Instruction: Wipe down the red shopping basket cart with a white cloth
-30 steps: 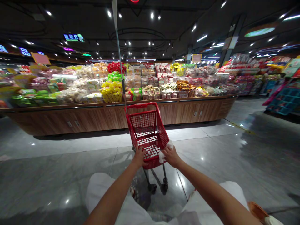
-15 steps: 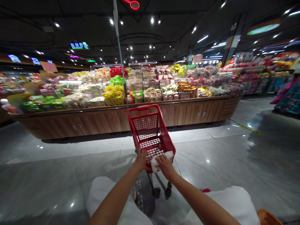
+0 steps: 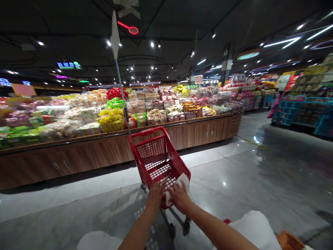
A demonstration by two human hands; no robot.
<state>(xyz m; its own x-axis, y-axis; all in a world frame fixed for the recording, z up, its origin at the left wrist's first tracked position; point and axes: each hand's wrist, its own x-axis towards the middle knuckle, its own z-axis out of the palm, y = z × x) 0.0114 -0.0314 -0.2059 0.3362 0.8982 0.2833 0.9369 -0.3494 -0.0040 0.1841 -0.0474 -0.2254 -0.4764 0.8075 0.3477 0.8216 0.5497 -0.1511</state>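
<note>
A small red shopping cart stands on the grey tiled floor in front of me, its basket showing nothing inside. A thin pole with a white flag rises from its front left corner. My left hand grips the near rim of the cart. My right hand sits on the same rim just to the right, pressing a white cloth against the near right corner. Both hands have fingers curled over the rim.
A long wooden display counter piled with bagged snacks runs across ahead of the cart. More stocked shelves and blue crates stand at the right. Open shiny floor spreads to the right.
The view has swung left and the cart has turned slightly. My right hand with the cloth has slid along the near rim toward my left hand.
</note>
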